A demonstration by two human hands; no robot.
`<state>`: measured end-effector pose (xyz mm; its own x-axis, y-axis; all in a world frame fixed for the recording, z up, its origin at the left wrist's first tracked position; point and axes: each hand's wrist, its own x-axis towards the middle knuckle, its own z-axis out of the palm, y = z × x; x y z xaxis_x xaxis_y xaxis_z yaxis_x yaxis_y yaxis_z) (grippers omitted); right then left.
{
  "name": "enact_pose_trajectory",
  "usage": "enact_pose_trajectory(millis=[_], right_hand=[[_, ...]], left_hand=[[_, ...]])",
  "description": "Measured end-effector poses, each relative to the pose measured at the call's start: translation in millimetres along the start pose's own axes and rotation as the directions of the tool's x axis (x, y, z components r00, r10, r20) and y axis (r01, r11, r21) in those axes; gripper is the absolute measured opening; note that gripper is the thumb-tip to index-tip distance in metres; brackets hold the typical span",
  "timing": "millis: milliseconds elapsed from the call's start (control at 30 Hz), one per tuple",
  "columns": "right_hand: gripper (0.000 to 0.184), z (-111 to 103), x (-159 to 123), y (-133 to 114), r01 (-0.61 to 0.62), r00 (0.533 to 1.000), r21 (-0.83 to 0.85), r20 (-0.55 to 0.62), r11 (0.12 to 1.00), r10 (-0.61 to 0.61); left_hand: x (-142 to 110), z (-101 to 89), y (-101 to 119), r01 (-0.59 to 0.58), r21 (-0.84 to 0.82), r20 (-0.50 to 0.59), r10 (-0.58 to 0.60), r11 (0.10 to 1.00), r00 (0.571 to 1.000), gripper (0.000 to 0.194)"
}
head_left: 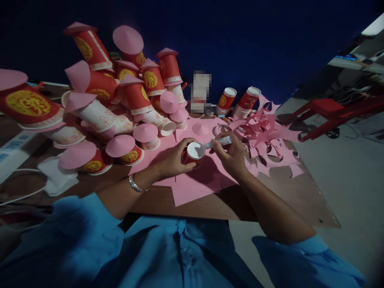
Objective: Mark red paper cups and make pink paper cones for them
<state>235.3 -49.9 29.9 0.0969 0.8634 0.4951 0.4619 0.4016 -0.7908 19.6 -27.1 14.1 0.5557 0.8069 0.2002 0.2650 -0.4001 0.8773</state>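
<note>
My left hand [181,156] is wrapped round a red paper cup [193,161], its round white end facing up. In my right hand [232,154] is a slim whitish tube [223,141] that looks like a glue tube. The tube slants down to the left, its tip at the right edge of the cup's white end. Just beyond the cup, a shallow pink paper cone [200,129] lies on pink paper sheets [192,194]. Partly behind my right hand is a ring-shaped roll [220,129], perhaps tape.
Several red-and-white cups topped with pink cones [121,146] crowd the left. Two cup stacks [226,100] stand at the back. Pink paper offcuts [264,136] heap on the right of the wooden table [306,192]. A power strip [18,150] lies far left; a red stool [322,110] stands right.
</note>
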Motion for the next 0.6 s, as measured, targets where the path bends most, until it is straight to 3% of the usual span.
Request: enact_pose_trajectory(millis=[333, 600], right_hand=[[0.017, 2.3, -1.2, 2.1, 0.0, 1.0, 0.011, -0.025, 1.0, 0.001], [0.019, 0.3, -2.6, 2.7, -0.008, 0.999, -0.018, -0.05, 1.0, 0.007]], left_hand=[[-0.7, -2.0, 3.6, 0.028, 0.068, 0.011, -0.029, 0.997, 1.0, 0.064], [-0.1, -4.4, 2.9, -0.043, 0.108, 0.037, 0.039, 0.993, 0.999, 0.063]])
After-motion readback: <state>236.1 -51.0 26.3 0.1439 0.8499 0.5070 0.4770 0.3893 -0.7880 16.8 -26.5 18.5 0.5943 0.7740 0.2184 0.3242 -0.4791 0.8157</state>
